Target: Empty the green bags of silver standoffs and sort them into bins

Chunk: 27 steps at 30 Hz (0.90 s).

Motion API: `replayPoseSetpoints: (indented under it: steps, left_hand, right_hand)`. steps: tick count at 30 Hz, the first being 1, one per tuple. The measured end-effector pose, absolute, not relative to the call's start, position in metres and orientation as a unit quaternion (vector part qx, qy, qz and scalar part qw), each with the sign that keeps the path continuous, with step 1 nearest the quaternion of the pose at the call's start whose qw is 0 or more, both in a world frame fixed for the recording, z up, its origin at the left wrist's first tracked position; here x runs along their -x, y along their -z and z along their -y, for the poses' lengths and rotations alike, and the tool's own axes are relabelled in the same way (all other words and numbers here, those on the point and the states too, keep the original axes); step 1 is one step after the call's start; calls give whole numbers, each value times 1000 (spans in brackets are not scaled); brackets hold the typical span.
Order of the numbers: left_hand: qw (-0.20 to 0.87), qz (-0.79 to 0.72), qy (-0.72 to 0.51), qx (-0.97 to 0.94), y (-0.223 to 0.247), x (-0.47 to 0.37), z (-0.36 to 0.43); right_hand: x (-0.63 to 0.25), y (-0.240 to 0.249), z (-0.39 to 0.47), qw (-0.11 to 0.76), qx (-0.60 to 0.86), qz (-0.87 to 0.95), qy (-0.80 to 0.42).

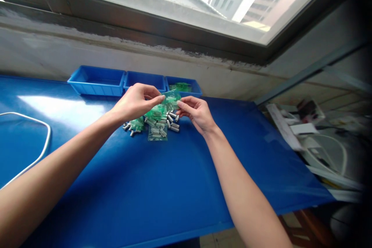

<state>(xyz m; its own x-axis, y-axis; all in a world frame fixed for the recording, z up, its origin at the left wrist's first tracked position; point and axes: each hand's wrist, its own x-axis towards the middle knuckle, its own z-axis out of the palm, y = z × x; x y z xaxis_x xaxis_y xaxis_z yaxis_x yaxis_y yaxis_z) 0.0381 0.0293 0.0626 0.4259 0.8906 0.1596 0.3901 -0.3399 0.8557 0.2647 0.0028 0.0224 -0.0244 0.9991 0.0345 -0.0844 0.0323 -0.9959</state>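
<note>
Between my two hands hangs a small clear plastic bag with a green tint (172, 100), with small metal parts showing through it. My left hand (138, 101) pinches its left side between thumb and fingers. On the other side, my right hand (197, 113) pinches the bag's right edge. Beneath lie a pile of green bags (156, 113), a clear bag of metal pieces (157, 132) and several loose shiny metal cylinders (174, 126). More loose metal pieces (132, 133) lie at the left, below my left wrist.
Three blue bins stand along the wall: a left bin (97, 88), a middle bin (158, 75) partly behind my left hand, and a right bin (198, 91) holding green bags. A white cable (48, 135) curves over the blue table (174, 193). Cluttered equipment (302, 124) sits at right.
</note>
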Motion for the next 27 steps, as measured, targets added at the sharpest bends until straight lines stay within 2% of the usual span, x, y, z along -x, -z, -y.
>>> replayPoseSetpoints:
  steps: [10, 12, 15, 19, 23, 27]
  left_hand:
    - [383, -422, -317, -758, -58, -37, -34]
    - [366, -433, -323, -758, -57, -36, -35]
    - [305, -449, -318, -777, -58, -33, -37]
    - [213, -392, -253, -858, -60, -25, -41]
    - [178, -318, -174, -915, -55, -19, -43]
    - [170, -334, -135, -917, -50, -19, -42]
  right_hand:
    - [-269, -20, -2, 503, 455, 498, -540]
    - [-268, -19, -4, 517, 461, 487, -532]
    - [-269, -16, -12, 584, 477, 436, -491]
    - [-272, -14, -24, 640, 466, 388, -473]
    - [-272, -16, -24, 622, 468, 392, -492]
    - [-268, -17, -16, 604, 489, 388, -495]
